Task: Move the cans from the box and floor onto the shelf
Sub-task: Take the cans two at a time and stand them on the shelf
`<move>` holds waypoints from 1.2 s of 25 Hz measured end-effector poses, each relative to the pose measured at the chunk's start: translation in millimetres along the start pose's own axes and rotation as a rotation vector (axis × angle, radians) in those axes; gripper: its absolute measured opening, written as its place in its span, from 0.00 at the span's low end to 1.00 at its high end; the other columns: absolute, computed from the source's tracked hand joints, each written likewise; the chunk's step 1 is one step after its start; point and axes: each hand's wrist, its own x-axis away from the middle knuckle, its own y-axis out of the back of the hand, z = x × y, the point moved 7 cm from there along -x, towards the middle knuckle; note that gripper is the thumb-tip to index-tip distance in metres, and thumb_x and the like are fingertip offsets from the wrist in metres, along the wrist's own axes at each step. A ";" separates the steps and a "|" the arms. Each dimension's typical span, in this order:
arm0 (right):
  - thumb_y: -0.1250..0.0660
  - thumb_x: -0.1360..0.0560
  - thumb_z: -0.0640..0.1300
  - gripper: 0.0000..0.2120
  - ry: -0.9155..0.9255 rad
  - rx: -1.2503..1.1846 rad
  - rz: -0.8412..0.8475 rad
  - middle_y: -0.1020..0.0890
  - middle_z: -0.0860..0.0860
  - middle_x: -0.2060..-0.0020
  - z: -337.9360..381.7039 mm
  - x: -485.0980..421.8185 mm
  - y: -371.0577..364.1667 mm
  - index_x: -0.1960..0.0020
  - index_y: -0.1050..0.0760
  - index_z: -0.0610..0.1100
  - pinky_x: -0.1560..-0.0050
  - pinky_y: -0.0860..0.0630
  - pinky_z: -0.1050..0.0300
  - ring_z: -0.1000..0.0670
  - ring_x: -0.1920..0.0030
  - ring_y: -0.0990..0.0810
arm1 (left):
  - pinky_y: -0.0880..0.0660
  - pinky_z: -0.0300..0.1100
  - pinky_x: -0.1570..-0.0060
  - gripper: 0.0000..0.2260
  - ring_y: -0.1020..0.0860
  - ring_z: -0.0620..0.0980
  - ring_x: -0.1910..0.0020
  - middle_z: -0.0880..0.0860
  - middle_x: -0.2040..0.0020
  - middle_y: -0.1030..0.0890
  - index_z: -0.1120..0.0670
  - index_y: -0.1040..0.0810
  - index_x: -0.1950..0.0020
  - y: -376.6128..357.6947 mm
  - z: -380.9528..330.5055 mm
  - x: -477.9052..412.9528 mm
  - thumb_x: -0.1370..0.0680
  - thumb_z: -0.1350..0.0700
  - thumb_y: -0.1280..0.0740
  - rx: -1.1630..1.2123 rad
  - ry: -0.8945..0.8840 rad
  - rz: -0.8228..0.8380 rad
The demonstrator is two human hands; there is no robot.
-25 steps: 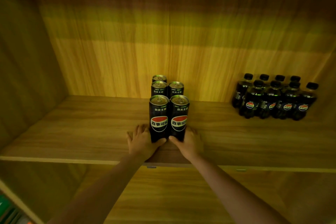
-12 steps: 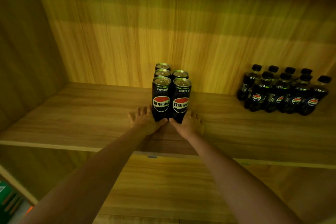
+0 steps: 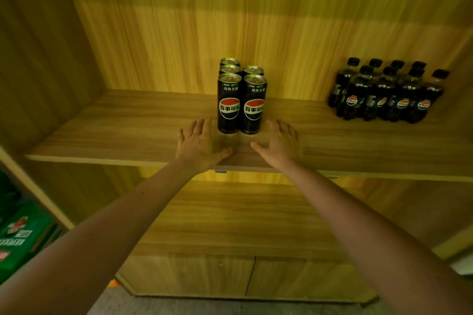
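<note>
Several tall black cola cans (image 3: pixel 240 100) stand upright in two rows in the middle of the wooden shelf (image 3: pixel 115 130). The front pair shows red, white and blue logos. My left hand (image 3: pixel 202 143) lies just in front and to the left of the front left can, fingers spread, holding nothing. My right hand (image 3: pixel 277 142) is in front and to the right of the front right can, also spread and empty. Neither hand touches a can.
A cluster of small dark cola bottles (image 3: pixel 386 94) stands at the shelf's right end. A lower shelf board (image 3: pixel 230 217) runs beneath. Green cartons (image 3: pixel 20 235) sit at the lower left beyond the cabinet's side wall (image 3: pixel 38 71).
Both hands have let go of the front two cans and drawn back toward the shelf's front edge. The cans stand where they were set.
</note>
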 end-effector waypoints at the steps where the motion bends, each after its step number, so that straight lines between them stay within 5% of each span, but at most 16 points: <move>1: 0.35 0.29 0.58 0.34 0.013 0.036 0.029 0.35 0.44 0.29 5.7 8.3 2.4 0.29 0.41 0.45 0.30 0.41 0.45 0.42 0.29 0.38 | 0.57 0.57 0.26 0.42 0.53 0.55 0.23 0.56 0.22 0.50 0.56 0.55 0.24 3.2 -1.3 6.4 0.27 0.40 0.36 -0.012 -0.019 0.023; 8: 0.34 0.28 0.54 0.38 0.031 0.122 0.173 0.41 0.42 0.26 36.4 103.1 0.7 0.27 0.47 0.41 0.28 0.44 0.47 0.41 0.27 0.41 | 0.54 0.54 0.25 0.42 0.52 0.55 0.23 0.56 0.22 0.49 0.56 0.54 0.23 5.2 19.4 90.0 0.27 0.43 0.34 -0.112 -0.138 0.055; 12: 0.34 0.28 0.54 0.38 0.045 0.113 0.205 0.41 0.43 0.26 52.8 157.0 -29.7 0.27 0.47 0.41 0.26 0.45 0.46 0.43 0.27 0.42 | 0.53 0.54 0.25 0.40 0.49 0.56 0.23 0.57 0.23 0.46 0.57 0.51 0.24 -8.9 42.4 154.3 0.27 0.46 0.33 -0.084 -0.244 -0.048; 16: 0.34 0.28 0.52 0.38 0.061 0.132 0.304 0.45 0.43 0.25 47.7 207.6 -82.1 0.26 0.49 0.42 0.25 0.48 0.45 0.43 0.25 0.45 | 0.53 0.53 0.25 0.40 0.48 0.56 0.23 0.58 0.23 0.45 0.57 0.50 0.24 -61.6 65.9 195.2 0.28 0.47 0.32 -0.036 -0.245 0.022; 23: 0.35 0.26 0.51 0.36 0.077 0.136 0.478 0.43 0.44 0.25 -16.6 293.7 -229.1 0.26 0.50 0.42 0.26 0.47 0.45 0.44 0.26 0.44 | 0.57 0.51 0.25 0.40 0.52 0.54 0.23 0.56 0.22 0.50 0.56 0.55 0.23 -241.1 113.0 262.6 0.26 0.47 0.34 -0.070 -0.185 0.305; 30: 0.33 0.27 0.48 0.34 0.135 0.103 0.551 0.38 0.44 0.27 -113.9 405.9 -474.0 0.27 0.45 0.43 0.27 0.43 0.46 0.44 0.28 0.39 | 0.55 0.48 0.25 0.40 0.50 0.53 0.23 0.55 0.22 0.51 0.56 0.56 0.23 -515.8 175.0 346.9 0.26 0.49 0.33 -0.109 -0.256 0.511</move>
